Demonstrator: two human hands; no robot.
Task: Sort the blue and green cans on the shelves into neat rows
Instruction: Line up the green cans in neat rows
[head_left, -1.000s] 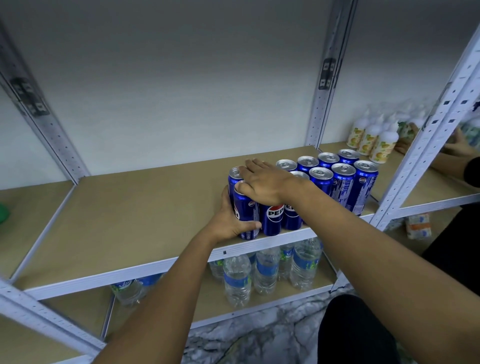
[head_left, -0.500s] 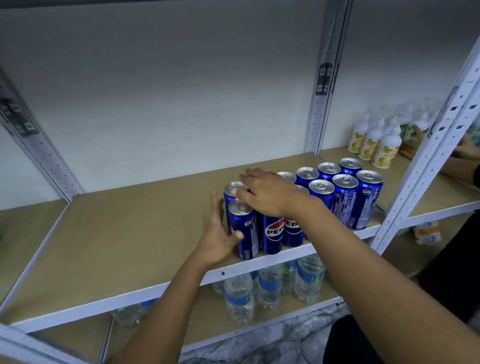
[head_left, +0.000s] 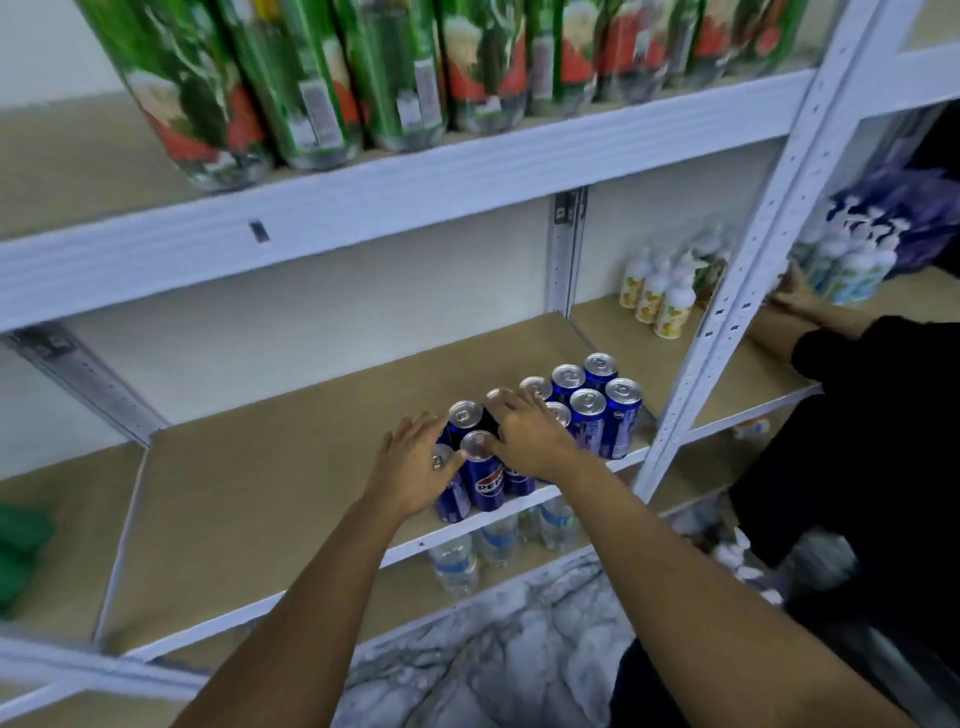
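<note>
Now squaring up blue Pepsi cans (head_left: 540, 431) at the middle shelf (head_left: 291, 467) front edge.
Left hand (head_left: 415, 467) flat-fingered against the leftmost cans, right hand (head_left: 524, 436) loosely spread over the tops, gripping nothing; likely to tip a front can off the lip if shoved unevenly; green cans (head_left: 311, 78) on the shelf above.

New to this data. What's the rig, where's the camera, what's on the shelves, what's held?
No robot: a person works bare-handed, filmed by one wide-angle camera on their head, looking down and forward. The left hand rests on the leftmost of the blue cans on the middle shelf; whether it grips is unclear. The right hand lies on can tops. Green cans stand on the shelf above, water bottles below, white bottles to the right, where another person's hand works.
</note>
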